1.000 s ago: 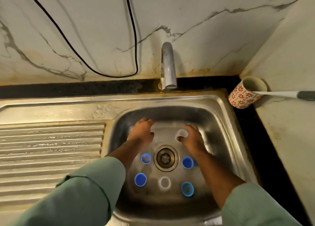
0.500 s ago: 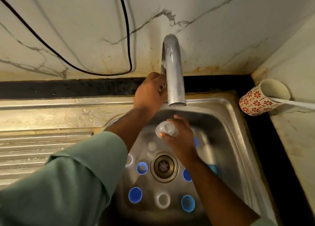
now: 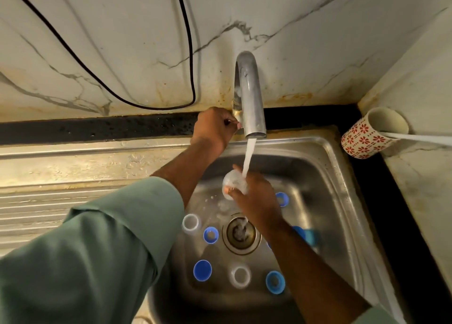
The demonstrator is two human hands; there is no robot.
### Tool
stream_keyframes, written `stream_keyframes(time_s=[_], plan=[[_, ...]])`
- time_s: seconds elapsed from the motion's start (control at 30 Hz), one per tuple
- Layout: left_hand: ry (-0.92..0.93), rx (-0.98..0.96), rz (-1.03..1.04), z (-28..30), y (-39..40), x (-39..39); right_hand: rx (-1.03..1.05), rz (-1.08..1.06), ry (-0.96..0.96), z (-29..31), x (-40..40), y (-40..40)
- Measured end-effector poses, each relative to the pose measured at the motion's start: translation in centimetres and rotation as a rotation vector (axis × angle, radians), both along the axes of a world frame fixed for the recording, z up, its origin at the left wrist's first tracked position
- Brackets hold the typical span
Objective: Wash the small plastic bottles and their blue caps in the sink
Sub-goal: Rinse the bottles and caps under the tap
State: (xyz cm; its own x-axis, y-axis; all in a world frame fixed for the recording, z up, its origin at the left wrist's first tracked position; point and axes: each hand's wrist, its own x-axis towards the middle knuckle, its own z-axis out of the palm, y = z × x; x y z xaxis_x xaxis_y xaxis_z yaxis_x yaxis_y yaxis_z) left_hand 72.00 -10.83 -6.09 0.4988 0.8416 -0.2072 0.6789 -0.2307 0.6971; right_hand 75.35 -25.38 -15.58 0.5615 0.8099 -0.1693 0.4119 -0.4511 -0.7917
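Left hand (image 3: pixel 215 128) curled at curved steel tap (image 3: pixel 249 96) base, right hand (image 3: pixel 254 196) gripping small clear plastic bottle (image 3: pixel 233 184) under stream at its 10 o'clock, round blue caps (image 3: pixel 202 270) at 6 in steel sink (image 3: pixel 325 167).

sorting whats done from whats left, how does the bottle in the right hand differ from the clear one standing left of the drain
The held bottle is lifted under the tap's stream, tilted and gripped by the right hand; the standing bottle sits upright on the sink floor, untouched. Water strikes the held bottle, while the stream misses the standing one. Both are small, clear and uncapped.
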Motion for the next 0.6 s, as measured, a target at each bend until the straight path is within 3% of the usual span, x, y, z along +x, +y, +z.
stream_keyframes(time_s=[0.33, 0.6], plan=[[0.093, 0.027, -0.034, 0.3, 0.7, 1.1, -0.136, -0.001, -0.064, -1.0, -0.2, -0.6], [0.113, 0.018, 0.002, 0.3, 1.2, 1.9, -0.075, -0.07, -0.013, -2.0, -0.7, -1.0]])
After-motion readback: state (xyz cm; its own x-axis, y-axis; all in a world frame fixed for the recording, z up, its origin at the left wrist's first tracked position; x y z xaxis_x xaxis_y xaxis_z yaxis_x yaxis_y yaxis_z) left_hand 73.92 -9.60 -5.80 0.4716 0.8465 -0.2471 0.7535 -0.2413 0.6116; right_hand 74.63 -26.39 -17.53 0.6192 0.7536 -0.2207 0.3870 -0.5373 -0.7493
